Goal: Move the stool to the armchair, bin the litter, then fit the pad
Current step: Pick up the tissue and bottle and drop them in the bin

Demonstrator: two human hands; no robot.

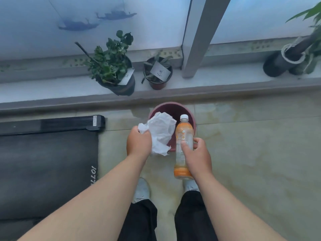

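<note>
Litter-binning under way: left hand [139, 142] clutching crumpled paper [160, 133], right hand [197, 156] gripping bottle [183, 146], both hovering over bin [174, 108]. Next, probably: opening both hands, dropping both inside.

Both bare forearms reach forward and down, hands side by side above round maroon plastic bin [173, 108]. Left hand [139, 142] fisted, knuckles up, clamping crumpled white paper [160, 132] over bin's near-left rim. Right hand [198, 156] wraps clear plastic bottle with orange label [183, 136], thumb across front, at bin's near-right rim.
</note>
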